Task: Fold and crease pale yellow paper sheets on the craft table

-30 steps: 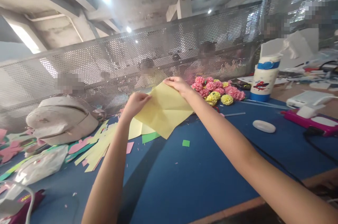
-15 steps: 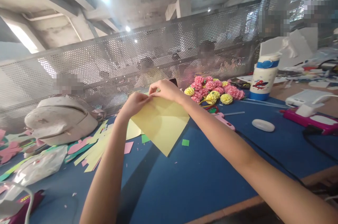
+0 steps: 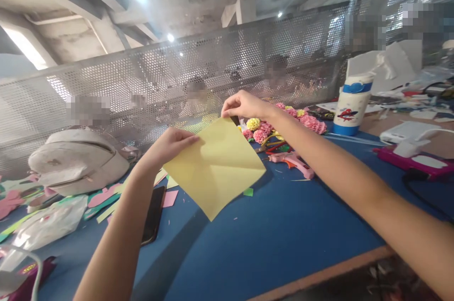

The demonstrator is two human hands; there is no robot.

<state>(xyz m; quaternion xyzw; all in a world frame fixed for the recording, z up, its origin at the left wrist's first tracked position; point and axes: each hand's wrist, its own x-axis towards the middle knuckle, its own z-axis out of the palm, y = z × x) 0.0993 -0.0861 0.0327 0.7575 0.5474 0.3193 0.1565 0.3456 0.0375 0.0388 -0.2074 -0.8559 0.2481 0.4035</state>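
Note:
A square sheet of yellow paper (image 3: 218, 164) hangs above the blue table, one corner pointing down, with a faint crease across it. My left hand (image 3: 173, 142) pinches its upper left edge between thumb and fingers. At the top corner, my right hand (image 3: 241, 105) grips the sheet with closed fingertips. Beneath and beside the paper lie a pink paper piece (image 3: 170, 198) and a small green piece (image 3: 248, 192). A dark phone (image 3: 155, 213) rests by my left forearm.
Pink and yellow paper flowers (image 3: 312, 124), a pink glue gun (image 3: 296, 163) and pliers stand beyond my right arm. A bottle (image 3: 353, 105) and magenta power strip (image 3: 411, 161) are at the right. A pale backpack (image 3: 80, 161), plastic bag (image 3: 53, 225) and paper scraps fill the left.
My right hand has moved up and right along the sheet, away from my left hand. The paper has spread wider. The phone by my left forearm and more of the glue gun now show.

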